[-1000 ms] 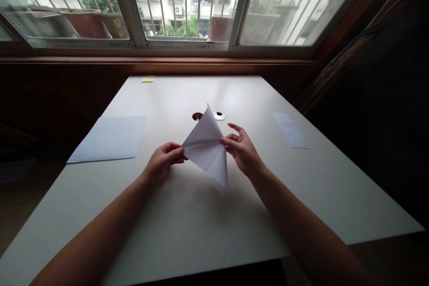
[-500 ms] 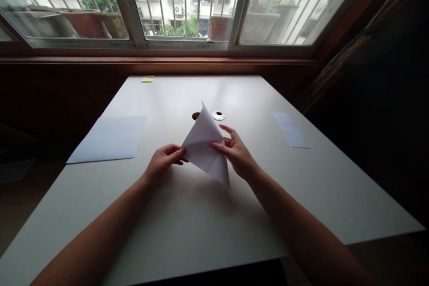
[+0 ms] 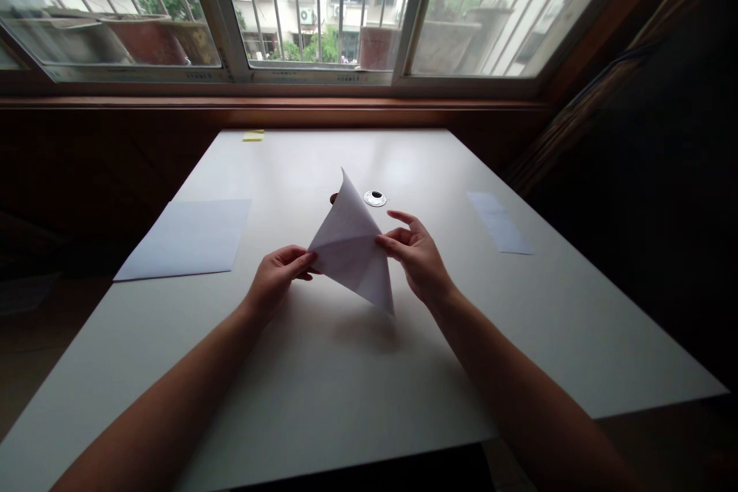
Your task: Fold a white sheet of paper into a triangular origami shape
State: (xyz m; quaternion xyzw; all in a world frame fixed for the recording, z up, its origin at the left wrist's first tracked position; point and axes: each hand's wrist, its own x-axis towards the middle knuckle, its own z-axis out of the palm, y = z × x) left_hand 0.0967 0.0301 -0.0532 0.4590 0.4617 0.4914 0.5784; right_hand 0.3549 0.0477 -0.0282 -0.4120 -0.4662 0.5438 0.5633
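A white sheet of folded paper (image 3: 351, 246), shaped like a kite with one point up and one point down, is held above the white table (image 3: 346, 369). My left hand (image 3: 277, 277) pinches its left corner between thumb and fingers. My right hand (image 3: 418, 257) holds its right corner, thumb and forefinger on the paper and the other fingers curled loosely behind it. The lower tip of the paper hangs just above the tabletop.
A flat white sheet (image 3: 187, 237) lies at the table's left edge. A narrow paper strip (image 3: 499, 223) lies on the right. A round cable hole with its white cap (image 3: 374, 198) sits behind the paper. A small yellow note (image 3: 254, 136) is at the far edge, below the window.
The folded paper has turned slightly and lifted a little, its top point shifting left. My right hand moved in along the right edge, then back out to the corner.
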